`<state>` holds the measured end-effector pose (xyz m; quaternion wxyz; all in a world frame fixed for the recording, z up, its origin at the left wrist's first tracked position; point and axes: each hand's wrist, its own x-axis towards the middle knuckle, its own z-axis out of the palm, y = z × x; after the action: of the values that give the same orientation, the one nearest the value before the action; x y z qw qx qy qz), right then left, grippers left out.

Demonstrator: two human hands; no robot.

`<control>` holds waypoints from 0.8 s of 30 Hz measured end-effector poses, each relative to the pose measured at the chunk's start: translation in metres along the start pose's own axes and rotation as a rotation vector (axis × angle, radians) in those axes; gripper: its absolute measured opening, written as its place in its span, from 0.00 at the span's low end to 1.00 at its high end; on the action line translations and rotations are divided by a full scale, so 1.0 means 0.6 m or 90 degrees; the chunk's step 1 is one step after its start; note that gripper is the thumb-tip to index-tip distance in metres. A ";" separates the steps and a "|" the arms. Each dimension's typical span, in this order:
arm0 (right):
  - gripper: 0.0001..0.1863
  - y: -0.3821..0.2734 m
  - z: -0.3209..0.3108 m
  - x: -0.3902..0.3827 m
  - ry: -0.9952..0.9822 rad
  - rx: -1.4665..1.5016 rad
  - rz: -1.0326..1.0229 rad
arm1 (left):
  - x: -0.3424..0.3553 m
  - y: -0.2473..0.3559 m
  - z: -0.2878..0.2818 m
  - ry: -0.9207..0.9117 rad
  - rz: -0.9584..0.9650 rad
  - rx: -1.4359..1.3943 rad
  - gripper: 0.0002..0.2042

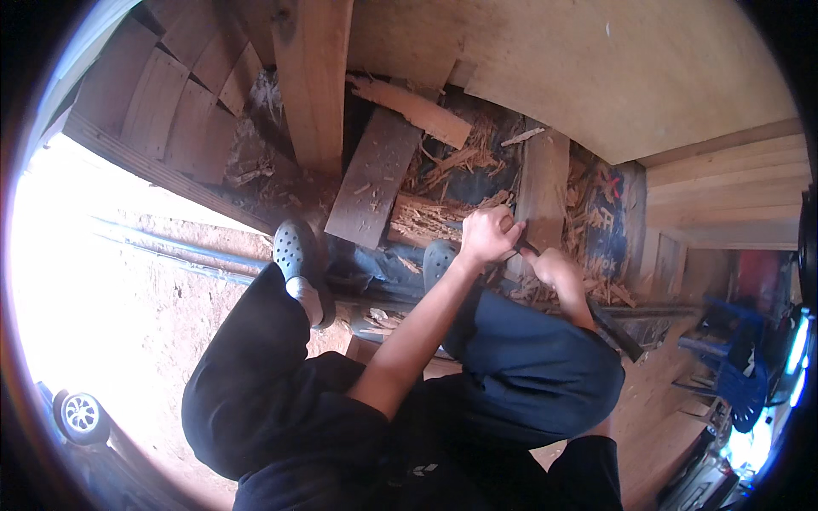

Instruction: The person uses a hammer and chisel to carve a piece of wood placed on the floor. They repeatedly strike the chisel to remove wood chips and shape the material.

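My left hand (490, 234) is closed, with its fist close to the lower end of an upright wooden board (544, 175). Just to its right, my right hand (558, 271) wraps round a long dark tool (615, 330). One end of this tool reaches my left fist, which seems to grip it; the wider end points down and right, past my right knee. Its exact kind is not clear. Splintered wood and shavings (430, 217) lie in front of my hands, over dark sheeting.
A dark plank (373, 183) and a broken reddish strip (413, 111) lie ahead. A thick wooden post (315, 85) stands left of them, and a large plywood panel (630, 72) hangs over the right. My clog-clad left foot (294, 255) rests on the edge. Blue chairs (734, 366) stand at right.
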<state>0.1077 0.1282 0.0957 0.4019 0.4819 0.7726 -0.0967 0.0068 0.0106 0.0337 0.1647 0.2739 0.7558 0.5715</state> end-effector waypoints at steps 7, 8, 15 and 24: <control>0.42 -0.002 -0.006 0.007 0.006 -0.018 0.019 | -0.006 -0.032 -0.018 0.045 0.120 -0.022 0.29; 0.43 -0.001 -0.004 0.009 0.027 -0.022 0.010 | -0.008 -0.036 -0.014 0.049 0.124 -0.005 0.29; 0.45 0.010 0.019 0.024 0.057 0.003 -0.016 | 0.018 -0.057 -0.017 -0.081 0.001 -0.110 0.15; 0.44 -0.006 0.009 0.016 -0.032 0.005 0.022 | 0.023 -0.079 -0.056 -0.086 -0.045 -0.202 0.10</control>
<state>0.1055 0.1296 0.0844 0.4206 0.4940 0.7537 -0.1049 -0.0338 -0.0168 -0.0009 0.2760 0.2553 0.6527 0.6577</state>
